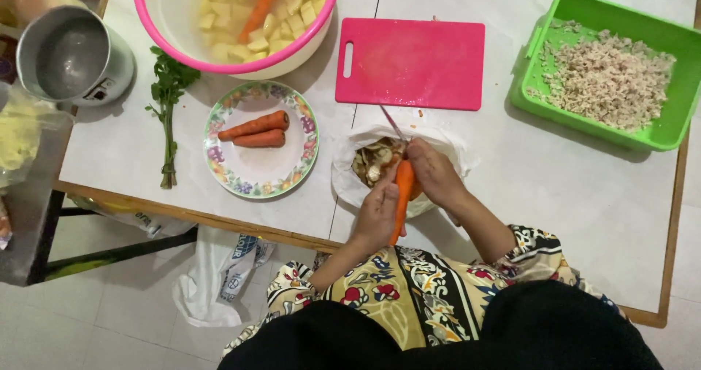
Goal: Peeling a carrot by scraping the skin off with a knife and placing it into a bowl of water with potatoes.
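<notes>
My left hand (376, 217) grips an orange carrot (401, 195) that points toward my body. At the carrot's upper end, my right hand (434, 173) holds a small knife (393, 123) whose blade sticks out toward the pink cutting board (412, 63). Both hands hover over a white plastic bag (445, 145) filled with vegetable peelings (374, 162). Two peeled carrots (255, 130) lie on a flowered plate (259, 176) to the left.
A pink-rimmed bowl (171, 38) of cut potato and a carrot stands at the back. A green tray (668, 133) with minced food is at the right. A sprig of greens (168, 114), a metal pot (69, 56) and a floor bag (219, 275) lie left.
</notes>
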